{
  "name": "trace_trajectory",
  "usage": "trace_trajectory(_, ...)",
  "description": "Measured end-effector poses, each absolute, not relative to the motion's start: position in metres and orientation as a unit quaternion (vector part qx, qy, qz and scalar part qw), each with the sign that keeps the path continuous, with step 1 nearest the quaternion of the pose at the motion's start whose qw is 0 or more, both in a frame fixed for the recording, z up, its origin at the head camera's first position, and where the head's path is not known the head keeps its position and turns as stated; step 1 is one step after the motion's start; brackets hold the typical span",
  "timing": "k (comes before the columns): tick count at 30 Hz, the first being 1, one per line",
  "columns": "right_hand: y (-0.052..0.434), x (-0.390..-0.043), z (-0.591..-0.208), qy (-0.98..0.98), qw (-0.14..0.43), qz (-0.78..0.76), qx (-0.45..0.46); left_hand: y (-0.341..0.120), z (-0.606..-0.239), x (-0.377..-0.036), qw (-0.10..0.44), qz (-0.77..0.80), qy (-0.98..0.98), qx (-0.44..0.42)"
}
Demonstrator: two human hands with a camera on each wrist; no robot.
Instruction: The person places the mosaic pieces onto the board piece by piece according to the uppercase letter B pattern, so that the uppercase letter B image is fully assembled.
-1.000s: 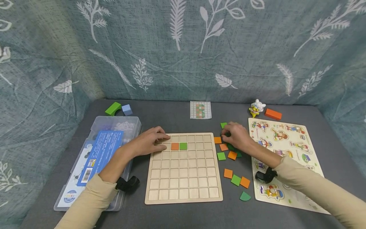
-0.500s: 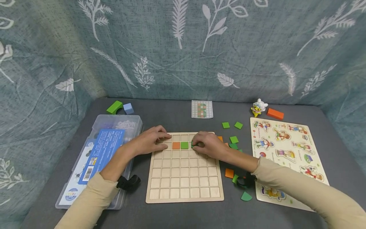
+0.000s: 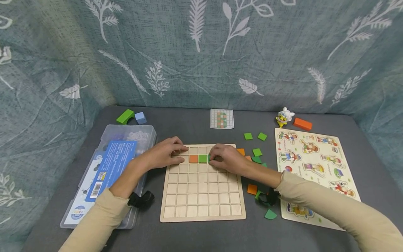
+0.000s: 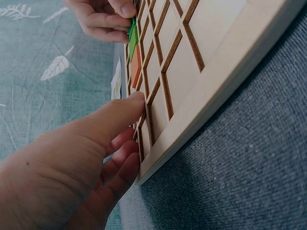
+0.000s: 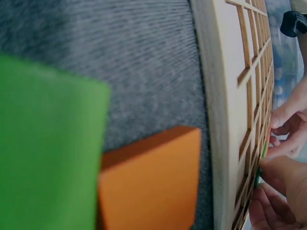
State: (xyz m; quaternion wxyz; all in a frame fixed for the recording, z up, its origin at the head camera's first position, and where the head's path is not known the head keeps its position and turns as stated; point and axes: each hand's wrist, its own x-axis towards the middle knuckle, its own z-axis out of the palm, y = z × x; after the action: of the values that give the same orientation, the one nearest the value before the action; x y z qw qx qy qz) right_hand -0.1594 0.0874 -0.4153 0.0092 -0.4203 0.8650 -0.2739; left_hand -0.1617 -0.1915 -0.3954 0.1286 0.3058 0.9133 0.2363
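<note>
At far left, a clear plastic case [image 3: 145, 132] lies under a blue-printed sheet [image 3: 114, 164]; a green arch block [image 3: 125, 116] and a blue block [image 3: 140, 118] stand behind it. The left hand [image 3: 162, 153] rests on the far left corner of the gridded wooden board [image 3: 203, 217], thumb and fingers apart, apparently steadying it. In the second row from the far edge, an orange tile [image 3: 193, 159] and a green tile [image 3: 203, 159] lie in adjacent cells. Directly to their right, the right hand [image 3: 229, 159] pinches a darker green piece [image 3: 209, 158] between thumb and fingers. Its shape is mostly hidden; whether it sits fully in its cell cannot be told.

Step in hand, as judged: seating this piece beside the green tile. The next move calls for squaring it to the cell walls, pressing it flat, then releasing without disturbing its neighbour. The patterned card [image 3: 221, 119] beyond the board probably serves as reference. Right of the board lie loose tiles [image 3: 257, 152], followed by a picture puzzle board [image 3: 345, 182].
</note>
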Motion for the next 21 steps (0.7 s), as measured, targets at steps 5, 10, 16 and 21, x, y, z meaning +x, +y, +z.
trace_trajectory(5, 0.094, -0.157, -0.413, 0.856, 0.009, -0.276, -0.436, -0.193, -0.394, -0.16, 0.133, 0.239, 0.914, 0.301)
trace_trajectory(10, 0.118, -0.152, -0.404, 0.857, -0.001, -0.3, -0.419, -0.194, -0.394, -0.159, 0.13, 0.246, 0.911, 0.305)
trace_trajectory(16, 0.166, -0.143, -0.4, 0.878, -0.001, -0.299, -0.375, -0.196, -0.395, -0.16, 0.128, 0.246, 0.91, 0.308)
trace_trajectory(21, 0.204, -0.131, -0.408, 0.891, -0.006, -0.281, -0.356, -0.193, -0.395, -0.16, 0.128, 0.246, 0.908, 0.313)
